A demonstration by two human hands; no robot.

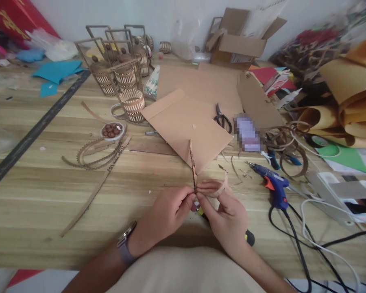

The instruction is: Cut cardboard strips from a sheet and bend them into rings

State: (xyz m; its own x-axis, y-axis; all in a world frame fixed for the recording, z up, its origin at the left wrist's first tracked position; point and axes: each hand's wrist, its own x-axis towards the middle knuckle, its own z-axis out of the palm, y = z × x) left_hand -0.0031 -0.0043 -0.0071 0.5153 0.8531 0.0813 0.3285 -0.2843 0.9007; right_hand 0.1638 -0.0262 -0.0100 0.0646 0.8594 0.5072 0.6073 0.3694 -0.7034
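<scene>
Both hands meet low in the middle, pinching a narrow cardboard strip (192,160). My left hand (173,209), with a watch on its wrist, has thumb and forefinger closed on the strip near its lower end. My right hand (227,209) pinches the strip at the same spot. A thin pale band (224,185) curls up by the right fingers; whether it joins the strip I cannot tell. Partly hidden beneath my right hand lies a tool with a black and yellow handle (249,237). Just beyond the hands is a flat cardboard sheet (186,122).
Lantern-like cardboard holders (131,103) stand back left, near a bowl of brown balls (112,130) and a long strip (97,187). Right are black-handled scissors (222,120), a blurred-out phone (248,132), a blue glue gun (274,183), a power strip (335,195) and cables.
</scene>
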